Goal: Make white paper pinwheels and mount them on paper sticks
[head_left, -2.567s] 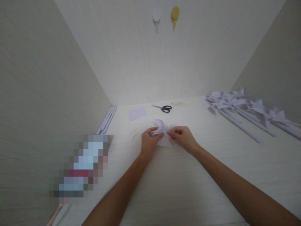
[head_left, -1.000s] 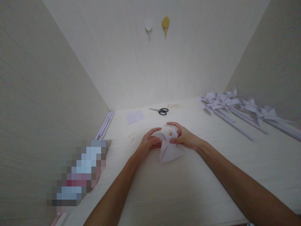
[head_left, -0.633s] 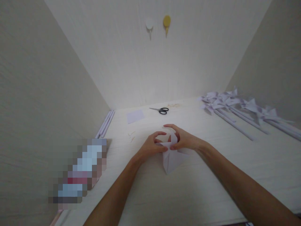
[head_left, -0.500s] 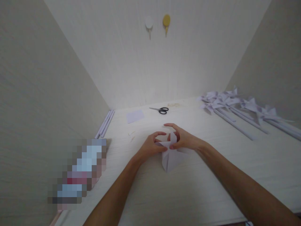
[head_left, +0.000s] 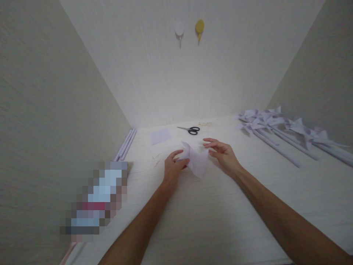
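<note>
Drawn away to the right since half a second ago, the right hand (head_left: 224,156) no longer pinches the middle of the folded paper (head_left: 199,165), which now sits farther from the viewer and is turned differently. The left hand (head_left: 173,166) keeps its grip clamped on the paper's left side, thumb on the near face, fingers curled behind; the rest of the paper spreads rightward out of that grip, one curled flap standing up just beyond the thumb. Its right corner reaches the right thumb, though whether they touch I cannot tell; that hand's grip is apart, fingers stretched above the thumb.

Just beyond the hands, on the table (head_left: 204,224), lie black-handled scissors (head_left: 191,130) and, to their left, a flat paper square (head_left: 161,136). Small scraps (head_left: 156,160) lie near the left hand. Farther left, several paper sticks (head_left: 127,144) lie side by side; well to the right rests a group of paper pinwheels (head_left: 259,119) on sticks.
</note>
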### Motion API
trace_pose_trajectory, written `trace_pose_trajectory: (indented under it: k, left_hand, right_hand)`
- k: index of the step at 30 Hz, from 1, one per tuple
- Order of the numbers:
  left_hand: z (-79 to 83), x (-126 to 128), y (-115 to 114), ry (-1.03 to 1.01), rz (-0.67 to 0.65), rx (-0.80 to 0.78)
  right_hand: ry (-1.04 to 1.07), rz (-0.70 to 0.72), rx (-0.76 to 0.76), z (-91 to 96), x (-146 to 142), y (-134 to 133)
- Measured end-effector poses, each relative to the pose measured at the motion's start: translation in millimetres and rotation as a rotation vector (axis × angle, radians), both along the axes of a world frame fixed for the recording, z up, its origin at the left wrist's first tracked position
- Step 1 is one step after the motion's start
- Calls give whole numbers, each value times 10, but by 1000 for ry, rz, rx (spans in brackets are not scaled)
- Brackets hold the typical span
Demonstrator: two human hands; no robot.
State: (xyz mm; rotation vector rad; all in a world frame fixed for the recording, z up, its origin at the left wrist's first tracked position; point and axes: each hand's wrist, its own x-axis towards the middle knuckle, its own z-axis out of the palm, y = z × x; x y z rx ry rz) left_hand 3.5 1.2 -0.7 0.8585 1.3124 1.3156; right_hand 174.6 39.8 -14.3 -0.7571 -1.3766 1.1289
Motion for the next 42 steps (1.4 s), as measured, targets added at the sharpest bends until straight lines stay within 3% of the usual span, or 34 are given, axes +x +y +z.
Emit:
trace_pose_trajectory:
  k: [5,8,14,18,28,42]
  left_hand:
    - [-21,-18,19,-140,80,32]
    - [-29,-23,25,-162,95,35]
    - [-40,0,4,-68,75,49]
    - [-45,17,-9,12,47,67]
    - [-36,39,-3,6,31,70]
    - [-32,50,-30,63,2,98]
  right_hand:
    - [-136,260,-8,-43,-51,-28]
    - [-161,329,-61,-51,-101,-50]
    - [-134,186,-200,-28,-154,-82]
    - [-173,92,-196,-39,-188,-84]
    - [-346,17,-113,-9,-219,-108]
    - [-403,-59,-160,-21,-266,-136]
